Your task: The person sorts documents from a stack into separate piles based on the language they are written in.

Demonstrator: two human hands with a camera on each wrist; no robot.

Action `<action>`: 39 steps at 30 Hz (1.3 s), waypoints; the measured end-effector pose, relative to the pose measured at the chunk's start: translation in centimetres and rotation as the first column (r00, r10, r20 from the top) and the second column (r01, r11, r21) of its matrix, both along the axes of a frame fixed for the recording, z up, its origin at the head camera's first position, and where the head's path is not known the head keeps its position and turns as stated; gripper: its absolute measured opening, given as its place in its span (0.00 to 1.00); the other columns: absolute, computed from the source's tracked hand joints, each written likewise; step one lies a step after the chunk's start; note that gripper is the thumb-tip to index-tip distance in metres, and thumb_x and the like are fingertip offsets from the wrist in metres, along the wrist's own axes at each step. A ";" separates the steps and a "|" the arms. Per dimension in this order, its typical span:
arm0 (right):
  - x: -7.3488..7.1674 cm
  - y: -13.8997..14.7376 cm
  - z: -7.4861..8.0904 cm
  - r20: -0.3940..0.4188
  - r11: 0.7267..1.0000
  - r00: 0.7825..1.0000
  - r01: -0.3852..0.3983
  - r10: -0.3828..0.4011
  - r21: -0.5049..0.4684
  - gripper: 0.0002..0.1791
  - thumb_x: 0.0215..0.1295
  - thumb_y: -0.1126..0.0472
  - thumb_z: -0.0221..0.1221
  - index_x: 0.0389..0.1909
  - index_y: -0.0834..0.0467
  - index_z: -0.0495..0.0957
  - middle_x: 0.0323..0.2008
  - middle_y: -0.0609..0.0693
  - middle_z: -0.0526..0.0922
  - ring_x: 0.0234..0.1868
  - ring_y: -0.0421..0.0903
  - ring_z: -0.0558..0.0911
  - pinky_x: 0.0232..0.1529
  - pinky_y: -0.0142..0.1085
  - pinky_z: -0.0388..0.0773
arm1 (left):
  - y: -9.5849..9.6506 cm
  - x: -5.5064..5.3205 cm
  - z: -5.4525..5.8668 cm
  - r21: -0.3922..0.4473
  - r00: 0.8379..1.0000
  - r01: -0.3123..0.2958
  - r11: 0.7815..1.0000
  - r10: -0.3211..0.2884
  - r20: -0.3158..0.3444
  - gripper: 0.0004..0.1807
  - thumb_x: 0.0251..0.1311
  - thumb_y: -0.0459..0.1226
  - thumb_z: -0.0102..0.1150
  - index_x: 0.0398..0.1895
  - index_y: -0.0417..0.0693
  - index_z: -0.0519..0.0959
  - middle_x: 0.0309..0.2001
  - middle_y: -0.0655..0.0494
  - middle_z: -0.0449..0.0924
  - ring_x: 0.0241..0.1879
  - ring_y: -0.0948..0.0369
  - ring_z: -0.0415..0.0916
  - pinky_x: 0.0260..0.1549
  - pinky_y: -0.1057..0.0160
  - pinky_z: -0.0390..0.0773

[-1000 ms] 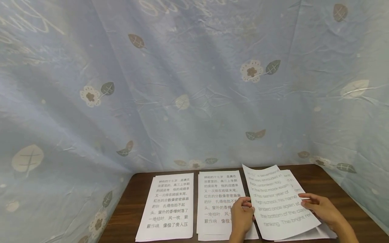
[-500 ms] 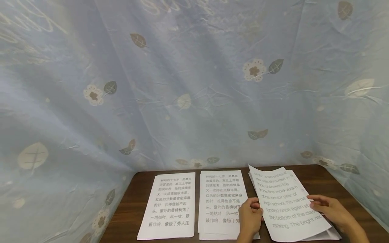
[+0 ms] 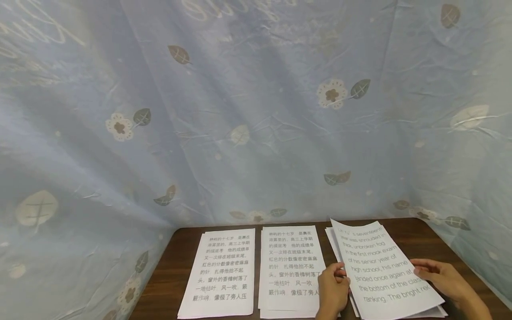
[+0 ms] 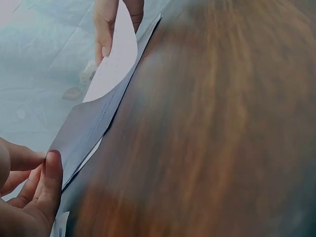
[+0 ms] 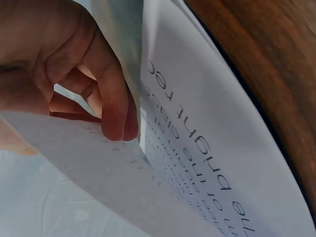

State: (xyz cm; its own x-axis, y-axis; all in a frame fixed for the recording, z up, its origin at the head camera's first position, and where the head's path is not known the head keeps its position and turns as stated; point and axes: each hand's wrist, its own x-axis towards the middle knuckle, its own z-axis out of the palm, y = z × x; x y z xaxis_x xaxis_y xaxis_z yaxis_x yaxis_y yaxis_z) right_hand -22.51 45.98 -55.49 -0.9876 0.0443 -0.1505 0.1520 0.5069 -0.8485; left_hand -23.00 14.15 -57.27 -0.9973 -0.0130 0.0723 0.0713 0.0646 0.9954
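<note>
A sheet of paper with English print (image 3: pixel 380 271) is held slightly raised over a stack of paper (image 3: pixel 333 243) at the table's right side. My left hand (image 3: pixel 334 286) pinches the sheet's left edge between thumb and fingers. On its right edge, my right hand (image 3: pixel 442 280) grips with thumb and fingers. In the left wrist view the sheet (image 4: pixel 111 74) bows upward toward the right hand (image 4: pixel 106 24). The right wrist view shows the lifted sheet (image 5: pixel 84 158) angled away from a printed page (image 5: pixel 177 89) beneath, with the right hand's fingers (image 5: pixel 113 108) at its edge.
Two stacks with Chinese print lie to the left: a middle stack (image 3: pixel 288 271) beside my left hand and a far-left stack (image 3: pixel 224 271). All rest on a dark wooden table (image 3: pixel 164 275). A pale blue leaf-patterned curtain (image 3: pixel 276 173) hangs behind and at both sides.
Both hands have shifted right with the English sheet, bringing it more squarely over the stack under it. The middle stack is less covered by my left hand.
</note>
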 end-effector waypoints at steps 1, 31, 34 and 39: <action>0.0 0.0 0.0 -0.001 1.000 1.000 0.003 -0.003 -0.003 0.31 0.82 0.55 0.58 0.72 0.75 0.70 0.47 0.47 0.90 0.39 0.38 0.85 0.39 0.38 0.86 | 0.0 0.0 0.0 0.008 1.000 0.000 1.000 0.000 0.004 0.22 0.54 0.18 0.66 0.50 0.43 0.88 0.35 0.61 0.85 0.24 0.72 0.79 0.21 0.75 0.79; 0.2 -0.4 1.3 -0.104 0.963 0.994 0.064 -0.038 0.261 0.26 0.80 0.57 0.59 0.63 0.76 0.76 0.45 0.61 0.90 0.33 0.38 0.86 0.35 0.33 0.89 | -1.8 -0.7 1.0 -0.034 0.993 0.109 0.993 -0.107 0.038 0.23 0.55 0.25 0.70 0.57 0.38 0.86 0.37 0.56 0.85 0.20 0.69 0.79 0.20 0.74 0.79; 0.1 -0.9 1.6 -0.121 0.962 0.992 0.073 -0.043 0.263 0.26 0.79 0.56 0.60 0.64 0.75 0.77 0.41 0.56 0.90 0.32 0.38 0.85 0.33 0.33 0.87 | -2.3 -0.9 1.2 -0.033 0.992 0.123 0.992 -0.121 0.036 0.23 0.56 0.25 0.71 0.57 0.38 0.86 0.37 0.56 0.86 0.20 0.68 0.81 0.20 0.74 0.79; -0.3 -2.2 1.4 -0.098 0.978 0.994 0.065 -0.046 0.198 0.28 0.79 0.55 0.61 0.66 0.74 0.76 0.41 0.52 0.89 0.32 0.37 0.85 0.33 0.34 0.87 | -3.9 -1.2 1.3 -0.088 0.990 0.140 0.986 -0.137 0.033 0.22 0.58 0.28 0.72 0.57 0.38 0.86 0.35 0.61 0.86 0.20 0.65 0.82 0.19 0.74 0.78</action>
